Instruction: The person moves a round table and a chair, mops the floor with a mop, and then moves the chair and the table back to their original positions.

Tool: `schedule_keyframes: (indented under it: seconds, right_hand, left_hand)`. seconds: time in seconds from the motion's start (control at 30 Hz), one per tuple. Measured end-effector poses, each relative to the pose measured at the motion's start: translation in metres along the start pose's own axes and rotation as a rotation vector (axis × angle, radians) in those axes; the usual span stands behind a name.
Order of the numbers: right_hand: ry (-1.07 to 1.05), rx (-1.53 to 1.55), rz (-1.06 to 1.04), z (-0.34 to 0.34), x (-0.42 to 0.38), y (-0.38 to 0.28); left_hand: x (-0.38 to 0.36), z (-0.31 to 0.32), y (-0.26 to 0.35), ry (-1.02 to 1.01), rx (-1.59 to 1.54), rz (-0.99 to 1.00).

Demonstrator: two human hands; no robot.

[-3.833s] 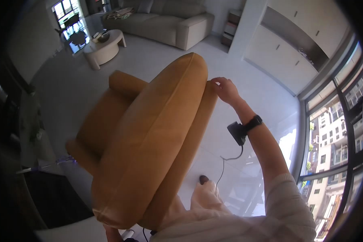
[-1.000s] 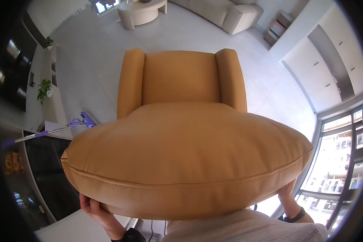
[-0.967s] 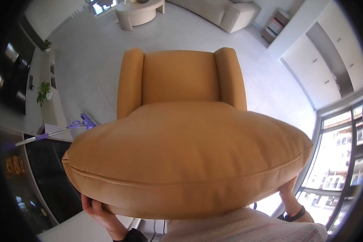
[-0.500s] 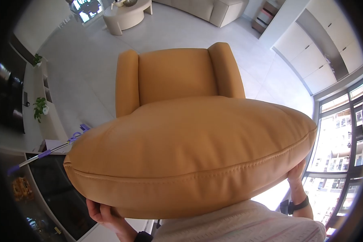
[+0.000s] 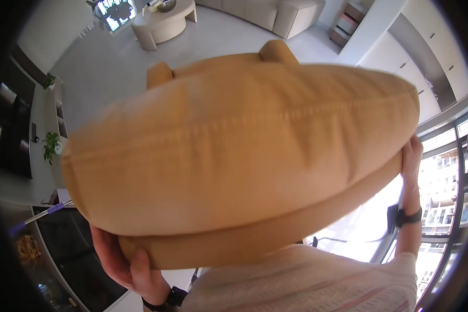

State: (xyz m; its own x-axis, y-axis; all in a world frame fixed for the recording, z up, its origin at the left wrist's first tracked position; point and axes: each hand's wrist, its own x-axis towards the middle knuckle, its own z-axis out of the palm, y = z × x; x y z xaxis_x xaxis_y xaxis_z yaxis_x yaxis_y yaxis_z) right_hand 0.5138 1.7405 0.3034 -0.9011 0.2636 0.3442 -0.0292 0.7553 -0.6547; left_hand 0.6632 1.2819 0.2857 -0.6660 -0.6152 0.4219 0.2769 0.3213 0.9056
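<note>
A tan leather armchair stands in front of me, its thick padded backrest (image 5: 234,151) filling the middle of the view. A stitched seam runs across the backrest, and a flatter tan panel (image 5: 218,252) lies below it. My left hand (image 5: 127,273) is closed round the lower left corner, thumb on the near side. My right hand (image 5: 412,158) grips the right edge, its fingers partly hidden behind the leather. Beyond the backrest show the tops of the left armrest (image 5: 158,74) and right armrest (image 5: 276,52). The seat is hidden.
A purple-and-silver pole (image 5: 44,214) slants at the left near a dark glossy panel (image 5: 80,255). Farther off are a round-ended coffee table (image 5: 161,28), a pale sofa (image 5: 296,18) and a potted plant (image 5: 51,145). Tall windows (image 5: 442,187) line the right.
The backrest has risen and come closer, now covering the seat and more of the armrests. Both hands have moved with it, the right one clearly upward.
</note>
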Motion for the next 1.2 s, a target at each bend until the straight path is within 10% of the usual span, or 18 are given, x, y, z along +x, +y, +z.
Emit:
schedule_keyframes:
  seconds: [0.43,0.63,0.93,1.0,1.03,1.07,1.2]
  right_hand:
    - [-0.001,0.108,-0.105,0.119,0.408,0.135]
    - [0.047,-0.083,-0.071,0.166,0.476,0.18]
    - [-0.447,0.428,-0.081,0.182,0.531,0.176]
    - [0.044,0.266,-1.042,0.235,0.576,0.285]
    - [-0.045,-0.098,-0.987,0.193,0.548,0.231]
    - [-0.141,0.136,-0.616,0.191,0.533,0.211]
    - [-0.328,0.153,-0.427,0.19,0.531,0.2]
  left_hand:
    - [0.018,0.291,-0.022,0.029,0.049,0.031]
    - [-0.004,0.382,-0.047,0.054,0.116,0.029]
    - [-0.015,0.43,-0.039,0.028,0.457,0.028]
    - [-0.027,0.4,-0.054,0.053,0.616,0.116]
    - [-0.026,0.396,-0.071,0.081,0.589,0.182]
    - [-0.021,0.411,-0.06,0.094,0.676,0.093]
    - [0.005,0.472,-0.018,0.36,0.425,-0.296]
